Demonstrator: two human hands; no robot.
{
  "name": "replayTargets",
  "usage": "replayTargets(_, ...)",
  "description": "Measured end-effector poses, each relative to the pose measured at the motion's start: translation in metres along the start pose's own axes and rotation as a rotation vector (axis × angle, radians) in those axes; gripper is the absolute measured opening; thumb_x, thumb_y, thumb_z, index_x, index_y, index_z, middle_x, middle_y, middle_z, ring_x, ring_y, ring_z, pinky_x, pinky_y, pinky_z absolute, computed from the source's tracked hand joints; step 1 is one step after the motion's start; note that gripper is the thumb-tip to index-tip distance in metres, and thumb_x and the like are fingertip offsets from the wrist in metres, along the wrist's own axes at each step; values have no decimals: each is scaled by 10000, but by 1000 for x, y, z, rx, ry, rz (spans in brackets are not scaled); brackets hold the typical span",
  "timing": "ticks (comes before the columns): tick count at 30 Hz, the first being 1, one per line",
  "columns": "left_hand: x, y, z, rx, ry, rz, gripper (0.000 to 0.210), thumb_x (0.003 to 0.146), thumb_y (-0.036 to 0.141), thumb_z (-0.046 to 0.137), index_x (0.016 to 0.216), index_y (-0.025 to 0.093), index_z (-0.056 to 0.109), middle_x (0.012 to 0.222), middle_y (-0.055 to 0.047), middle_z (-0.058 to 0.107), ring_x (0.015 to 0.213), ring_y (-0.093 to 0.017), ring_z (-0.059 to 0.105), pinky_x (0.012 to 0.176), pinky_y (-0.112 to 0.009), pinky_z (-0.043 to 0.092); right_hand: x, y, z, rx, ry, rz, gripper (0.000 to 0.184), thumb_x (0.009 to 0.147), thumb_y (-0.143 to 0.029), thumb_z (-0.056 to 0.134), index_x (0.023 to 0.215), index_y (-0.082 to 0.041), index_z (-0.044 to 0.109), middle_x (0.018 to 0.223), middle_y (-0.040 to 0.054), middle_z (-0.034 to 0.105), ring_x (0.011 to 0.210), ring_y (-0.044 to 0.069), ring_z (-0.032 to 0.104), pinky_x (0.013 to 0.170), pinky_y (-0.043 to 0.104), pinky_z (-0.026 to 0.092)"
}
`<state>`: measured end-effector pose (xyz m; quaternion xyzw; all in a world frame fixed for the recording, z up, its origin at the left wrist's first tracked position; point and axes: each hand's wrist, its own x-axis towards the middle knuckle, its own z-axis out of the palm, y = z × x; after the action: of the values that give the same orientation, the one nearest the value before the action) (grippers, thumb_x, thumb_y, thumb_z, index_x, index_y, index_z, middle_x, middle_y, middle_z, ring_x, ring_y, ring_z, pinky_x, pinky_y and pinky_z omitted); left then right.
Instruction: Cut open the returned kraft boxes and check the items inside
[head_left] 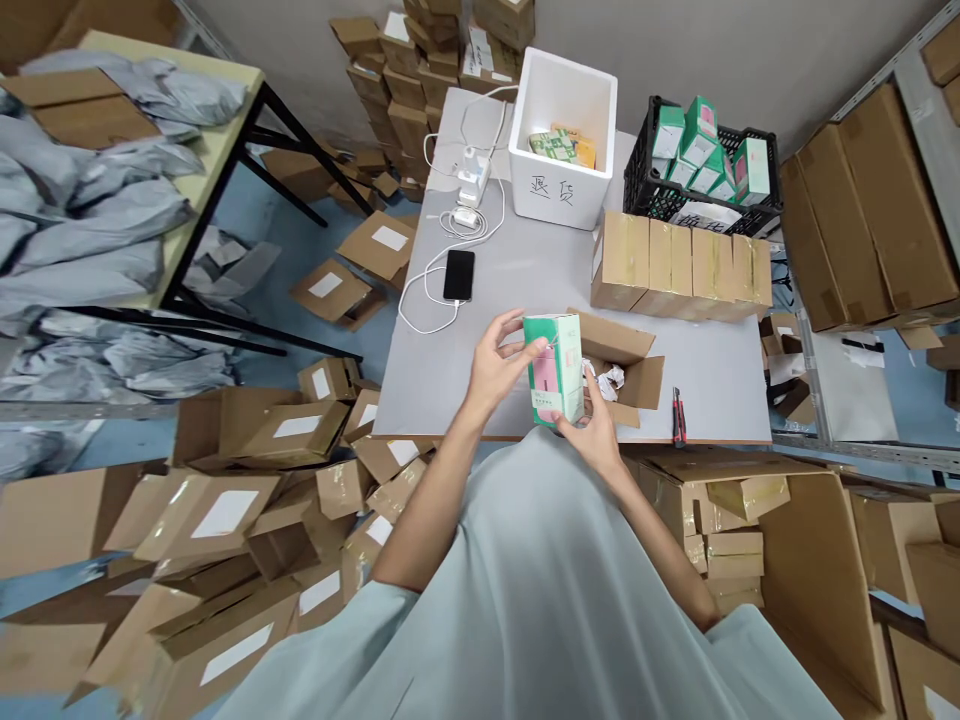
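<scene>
Worktop, carton, green box gripped two-handed
Watching remotely, I see the carton just right of the box, whose long axis runs up my view. Left hand curls round its upper left, thumb across the front; right hand grips its lower right, both touching it.

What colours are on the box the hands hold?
The held box is green and pale mint with a pink picture, best seen in the head view.
</scene>
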<state>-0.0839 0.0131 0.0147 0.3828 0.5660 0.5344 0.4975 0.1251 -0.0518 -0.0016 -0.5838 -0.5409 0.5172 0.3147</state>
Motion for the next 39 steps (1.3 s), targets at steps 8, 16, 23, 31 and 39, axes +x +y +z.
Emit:
replayTargets(8, 11, -9, -17, -172, -281, -152, 909, 820, 626, 918, 1614, 320, 597, 1405, -148, 770, 1312, -318, 754, 1042, -440, 658, -5, 15, -15, 402, -223, 74, 1156, 803, -724, 906, 1770, -320, 420, 1418, 111, 759, 1272, 321, 761, 1092, 496, 642)
replayTargets(16, 17, -9, -1, -124, -173, -175, 711, 726, 533, 951, 1345, 247, 752, 1323, -117, 794, 1170, -298, 782, 885, -371, 676, -9, 14, -11, 323, -149, 90, 1124, 856, -732, 853, 1786, -298, 394, 1555, 148, 669, 1366, 333, 708, 1097, 479, 649)
replayTargets(23, 9, -8, 8, 114, 14, -6, 644, 749, 513, 941, 1301, 243, 748, 1366, -107, 757, 1110, -275, 778, 857, -339, 667, -15, -2, 6, -131, 44, 12, 1112, 834, -560, 925, 1789, -351, 394, 1674, 156, 521, 1381, 382, 645, 1008, 524, 698)
replayTargets(31, -1, -2, -20, -66, -129, -43, 763, 894, 661, 851, 1534, 311, 629, 1478, -137, 725, 1294, -306, 740, 1011, -418, 653, -14, 9, 8, 140, 27, 10, 1029, 829, -575, 903, 1737, -345, 477, 1615, 123, 605, 1333, 314, 676, 962, 415, 686)
replayTargets(39, 4, -12, -34, -158, -270, -148, 738, 823, 568, 909, 1473, 293, 693, 1321, -117, 805, 1152, -291, 798, 913, -391, 679, -20, 21, 8, 394, -179, 56, 955, 790, -721, 932, 1595, -304, 630, 1491, 132, 737, 1343, 349, 733, 1109, 515, 647)
